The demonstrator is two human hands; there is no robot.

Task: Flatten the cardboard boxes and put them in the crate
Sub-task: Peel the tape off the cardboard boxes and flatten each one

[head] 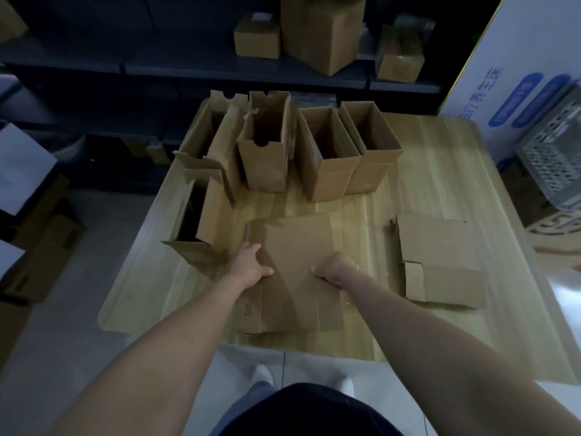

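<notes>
Open boxes [327,152] stand behind flattened box [298,247] on table [440,171].

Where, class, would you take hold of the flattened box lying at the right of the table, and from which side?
Its near edge, from the person's side. The flattened box lies flat on the table, so only thin edges offer purchase. That edge is the closest, and is probably best pinched from above and below.

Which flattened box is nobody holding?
The flat box lying on the right; the left hand and right hand grip the middle box.
</notes>
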